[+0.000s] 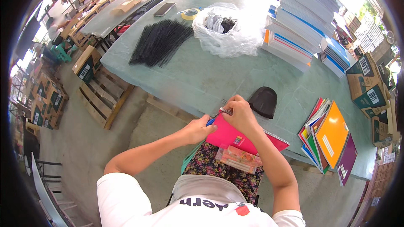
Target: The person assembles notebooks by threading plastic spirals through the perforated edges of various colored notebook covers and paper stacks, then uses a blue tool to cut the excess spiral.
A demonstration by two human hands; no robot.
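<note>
Two bare hands meet at the far left corner of a pink notebook (226, 131), which lies partly over the near edge of the table (202, 73) and partly above the person's lap. Its wire-bound long edge faces away from the body and slants from that corner, beside the fingers, down to the right. The right hand (240, 114) comes over the cover from the near right, its forearm crossing the notebook; its fingers are bent and closed on the corner, at the left end of the wire binding. The left hand (197, 130) is just beside it, at the notebook's left edge, with its fingers wrapped around a blue-handled tool (211, 122). What kind of tool it is, and whether its tip touches the wire, I cannot tell. Of the two, the right hand is nearer to the binding, and most of the wire runs away from both, under and past the right forearm.

Just beyond the right hand sits a dark curved object (264, 102). Farther right, several colourful notebooks (332, 124) lie fanned out; toward the far left, black wire coils (155, 44) lie beside a plastic bag (248, 44).
</note>
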